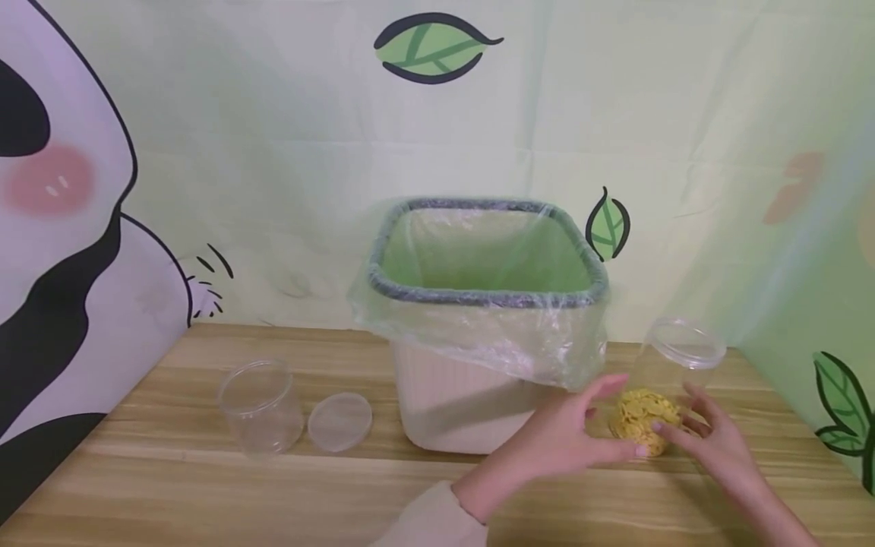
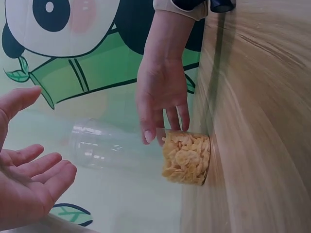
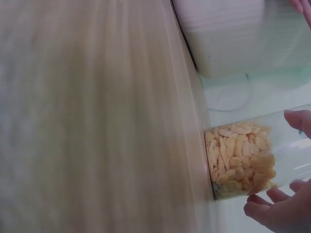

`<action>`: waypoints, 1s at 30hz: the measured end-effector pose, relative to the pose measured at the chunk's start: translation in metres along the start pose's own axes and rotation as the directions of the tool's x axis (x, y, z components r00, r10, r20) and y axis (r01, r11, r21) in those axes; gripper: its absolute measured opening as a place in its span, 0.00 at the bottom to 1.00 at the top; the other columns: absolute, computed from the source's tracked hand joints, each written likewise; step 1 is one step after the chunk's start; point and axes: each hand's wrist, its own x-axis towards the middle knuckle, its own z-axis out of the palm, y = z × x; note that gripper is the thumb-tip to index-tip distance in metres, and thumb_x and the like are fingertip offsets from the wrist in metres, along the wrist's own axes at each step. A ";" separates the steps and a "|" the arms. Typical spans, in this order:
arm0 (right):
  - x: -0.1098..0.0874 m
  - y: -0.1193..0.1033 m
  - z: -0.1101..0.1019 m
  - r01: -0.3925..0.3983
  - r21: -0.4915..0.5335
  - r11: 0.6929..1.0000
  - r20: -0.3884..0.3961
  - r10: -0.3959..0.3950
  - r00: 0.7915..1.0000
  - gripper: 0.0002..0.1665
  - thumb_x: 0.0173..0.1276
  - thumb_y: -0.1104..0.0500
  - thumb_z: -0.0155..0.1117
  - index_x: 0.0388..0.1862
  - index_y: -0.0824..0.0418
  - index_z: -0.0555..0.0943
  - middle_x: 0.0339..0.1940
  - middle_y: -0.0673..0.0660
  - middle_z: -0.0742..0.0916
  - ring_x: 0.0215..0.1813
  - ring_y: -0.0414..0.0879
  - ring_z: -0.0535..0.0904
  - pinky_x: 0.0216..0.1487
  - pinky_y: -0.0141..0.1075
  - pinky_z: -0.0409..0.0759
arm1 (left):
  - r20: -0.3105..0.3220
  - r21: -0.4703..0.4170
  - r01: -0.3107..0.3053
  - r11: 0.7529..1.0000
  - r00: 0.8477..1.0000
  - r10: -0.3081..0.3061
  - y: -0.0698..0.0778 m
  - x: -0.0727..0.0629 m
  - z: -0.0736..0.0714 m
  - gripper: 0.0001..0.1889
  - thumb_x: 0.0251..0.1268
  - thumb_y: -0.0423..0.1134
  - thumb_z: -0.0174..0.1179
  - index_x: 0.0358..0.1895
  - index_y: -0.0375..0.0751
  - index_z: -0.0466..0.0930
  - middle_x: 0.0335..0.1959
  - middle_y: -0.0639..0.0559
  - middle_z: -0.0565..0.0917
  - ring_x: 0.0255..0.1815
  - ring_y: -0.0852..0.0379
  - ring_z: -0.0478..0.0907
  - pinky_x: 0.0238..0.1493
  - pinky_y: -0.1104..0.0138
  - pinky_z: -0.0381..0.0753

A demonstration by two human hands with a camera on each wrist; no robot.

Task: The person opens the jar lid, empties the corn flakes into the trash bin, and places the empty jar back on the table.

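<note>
A tall clear plastic jar (image 1: pixel 673 368) stands on the table at the right, its lower part filled with golden cornflakes (image 1: pixel 645 419). My left hand (image 1: pixel 563 433) is just left of it, thumb and fingers spread apart; the left wrist view shows this hand (image 2: pixel 31 189) holding nothing. On the jar's other side, my right hand (image 1: pixel 718 444) has its thumb in front and its fingers at the side. In the right wrist view the right thumb (image 3: pixel 299 120) overlaps the jar's wall, with the fingertips close beside it above the flakes.
A pale bin (image 1: pixel 465 410) lined with a clear bag (image 1: pixel 506 342) stands in the middle, left of the jar. Farther left are a clear jar without a lid (image 1: pixel 260 418) and a round translucent lid (image 1: pixel 339 422). A printed cloth wall (image 1: pixel 287 152) rises behind the wooden table (image 1: pixel 205 494).
</note>
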 end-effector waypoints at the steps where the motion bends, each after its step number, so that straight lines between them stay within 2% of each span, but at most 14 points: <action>1: -0.002 -0.007 0.000 -0.012 0.000 1.000 0.009 0.012 1.000 0.54 0.62 0.52 0.62 0.72 0.66 0.39 0.65 0.76 0.57 0.62 0.73 0.58 0.45 0.34 0.77 | -0.001 -0.014 0.007 1.000 1.000 -0.007 -0.001 0.003 0.002 0.38 0.52 0.49 0.65 0.67 0.54 0.59 0.65 0.60 0.65 0.59 0.59 0.69 0.54 0.71 0.70; 3: -0.005 -0.017 0.000 -0.027 0.007 1.000 0.025 0.026 0.999 0.52 0.62 0.53 0.62 0.72 0.67 0.40 0.65 0.77 0.56 0.62 0.74 0.57 0.45 0.33 0.76 | -0.006 -0.038 0.017 0.999 1.000 -0.017 -0.004 0.009 0.005 0.37 0.52 0.49 0.65 0.67 0.53 0.59 0.65 0.61 0.64 0.60 0.59 0.68 0.54 0.71 0.69; 5: -0.007 -0.022 0.000 -0.025 -0.004 1.000 0.026 0.025 0.999 0.51 0.62 0.54 0.62 0.71 0.68 0.41 0.65 0.76 0.58 0.62 0.74 0.58 0.41 0.25 0.73 | -0.008 -0.044 0.041 0.998 0.999 -0.042 -0.007 0.015 0.010 0.37 0.53 0.49 0.65 0.67 0.54 0.58 0.65 0.62 0.64 0.59 0.58 0.68 0.54 0.70 0.70; 7: -0.006 -0.024 0.000 -0.018 -0.018 1.000 0.027 0.019 0.999 0.50 0.63 0.54 0.61 0.71 0.69 0.42 0.64 0.76 0.60 0.61 0.74 0.59 0.39 0.21 0.70 | -0.017 -0.038 0.056 0.998 0.998 -0.057 -0.009 0.020 0.014 0.37 0.53 0.50 0.64 0.67 0.54 0.58 0.65 0.63 0.63 0.59 0.57 0.69 0.54 0.70 0.71; 14: 0.001 -0.018 0.000 0.070 -0.041 0.997 0.025 -0.069 0.997 0.47 0.62 0.59 0.61 0.69 0.73 0.46 0.62 0.79 0.64 0.58 0.76 0.61 0.38 0.19 0.69 | -0.048 -0.101 0.114 0.988 0.992 -0.119 -0.010 0.037 0.024 0.36 0.54 0.51 0.63 0.67 0.59 0.57 0.66 0.66 0.61 0.60 0.54 0.68 0.53 0.65 0.72; 18: 0.003 -0.017 0.002 0.085 -0.038 0.996 0.027 -0.084 0.996 0.47 0.61 0.60 0.62 0.69 0.73 0.47 0.61 0.79 0.64 0.57 0.76 0.62 0.38 0.19 0.69 | -0.069 -0.134 0.153 0.979 0.984 -0.164 -0.008 0.046 0.028 0.37 0.53 0.51 0.63 0.66 0.62 0.55 0.66 0.68 0.61 0.61 0.52 0.66 0.52 0.61 0.73; 21: 0.004 -0.017 0.002 0.067 -0.035 0.997 0.042 -0.065 0.997 0.48 0.60 0.58 0.63 0.70 0.72 0.46 0.62 0.79 0.63 0.58 0.77 0.62 0.39 0.24 0.72 | -0.095 -0.150 0.161 0.976 0.980 -0.176 -0.007 0.052 0.031 0.38 0.52 0.50 0.64 0.67 0.61 0.55 0.66 0.67 0.60 0.63 0.54 0.64 0.54 0.59 0.71; 24: 0.005 -0.019 0.002 0.037 -0.040 0.999 0.058 -0.035 0.998 0.50 0.60 0.56 0.64 0.70 0.70 0.45 0.63 0.80 0.61 0.59 0.77 0.59 0.48 0.40 0.75 | -0.120 -0.174 0.156 0.972 0.977 -0.178 -0.006 0.057 0.033 0.39 0.52 0.49 0.64 0.67 0.60 0.54 0.67 0.64 0.60 0.65 0.56 0.61 0.58 0.58 0.67; 27: 0.006 -0.019 0.002 0.008 -0.065 0.998 0.062 -0.004 0.998 0.52 0.60 0.52 0.64 0.71 0.69 0.44 0.64 0.80 0.58 0.60 0.78 0.56 0.53 0.56 0.69 | -0.138 -0.190 0.152 0.970 0.974 -0.180 -0.005 0.062 0.035 0.39 0.53 0.49 0.64 0.67 0.60 0.53 0.68 0.61 0.59 0.66 0.58 0.59 0.60 0.56 0.65; 30: 0.007 -0.019 0.003 0.013 -0.076 0.997 0.051 -0.009 0.999 0.52 0.59 0.52 0.64 0.70 0.70 0.46 0.64 0.80 0.57 0.59 0.78 0.56 0.54 0.60 0.66 | -0.162 -0.212 0.141 0.967 0.971 -0.177 -0.003 0.068 0.037 0.39 0.53 0.47 0.65 0.67 0.57 0.54 0.67 0.60 0.59 0.66 0.58 0.58 0.60 0.57 0.64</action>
